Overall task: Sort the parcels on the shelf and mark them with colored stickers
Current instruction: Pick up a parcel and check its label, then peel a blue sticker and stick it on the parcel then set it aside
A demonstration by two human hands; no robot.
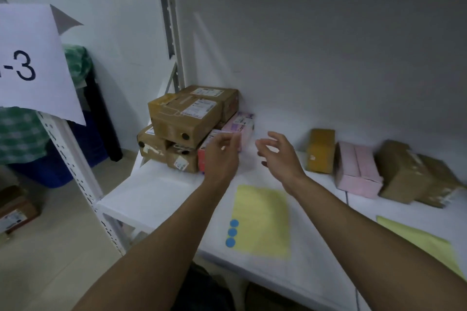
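Observation:
A stack of brown cardboard parcels (182, 118) sits at the shelf's left end, with a pink parcel (242, 124) and a red one (203, 159) against it. My left hand (222, 156) hovers in front of the pink and red parcels, fingers apart, holding nothing. Just to its right, my right hand (278, 156) is also open and empty. A yellow sticker sheet (262, 219) lies near the front edge with three blue round stickers (232, 233) on its left side. Further right stand a small yellow-brown parcel (320, 150), a pink box (356, 169) and a brown parcel (414, 174).
The white shelf board (156, 194) has a metal upright (75, 177) at its left corner bearing a paper sign (32, 63) reading "-3". A second yellow sheet (419, 242) lies at the right. A blue bin (58, 169) and a box (15, 212) sit on the floor at left.

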